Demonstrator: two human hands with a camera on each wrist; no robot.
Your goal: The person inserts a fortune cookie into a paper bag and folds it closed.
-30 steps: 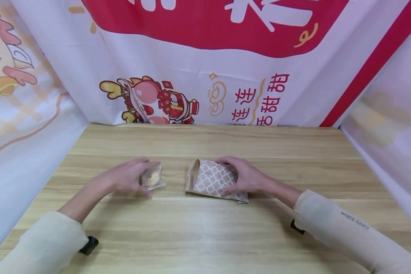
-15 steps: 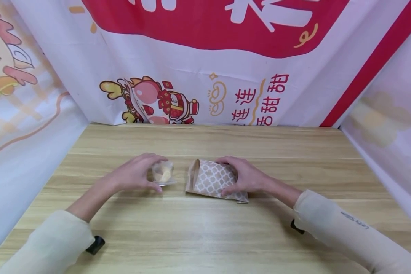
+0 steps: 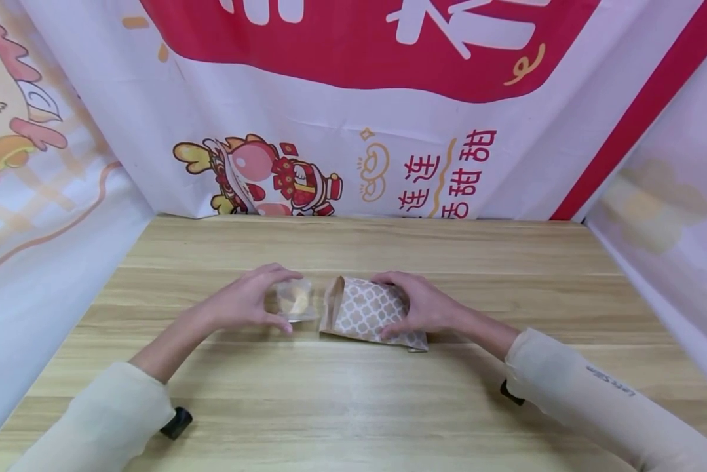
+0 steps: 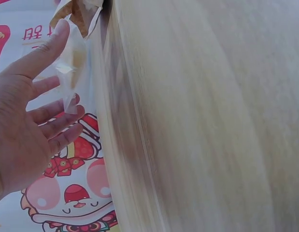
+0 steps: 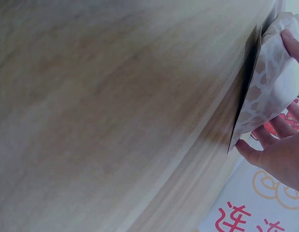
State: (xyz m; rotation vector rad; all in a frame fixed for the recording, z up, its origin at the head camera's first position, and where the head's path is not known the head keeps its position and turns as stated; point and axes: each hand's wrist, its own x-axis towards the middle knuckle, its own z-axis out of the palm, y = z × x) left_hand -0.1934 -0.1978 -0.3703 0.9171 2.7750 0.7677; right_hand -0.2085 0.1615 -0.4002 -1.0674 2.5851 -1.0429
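Note:
A small clear packet (image 3: 295, 300) with a pale yellow piece of food inside, its kind too blurred to tell, lies between the thumb and fingers of my left hand (image 3: 248, 303). Its edges are held there, just left of the paper bag. In the left wrist view the packet (image 4: 74, 67) spans from the thumb to the fingertips. My right hand (image 3: 425, 303) grips the brown paper bag (image 3: 365, 309) with a white lattice print across its closed end. The bag lies flat, its mouth facing left toward the packet. In the right wrist view, thumb and fingers hold opposite edges of the bag (image 5: 265, 92).
Both hands work over a wood-grain table (image 3: 341, 406). A printed cloth (image 3: 329, 105) with red and white patterns hangs along the table's back edge, and more cloth lines the left and right sides. Dark wrist-camera mounts (image 3: 177, 423) show below the sleeves.
My left hand has moved right with the packet, bringing it close to the bag's mouth. The right hand and the bag have stayed in place.

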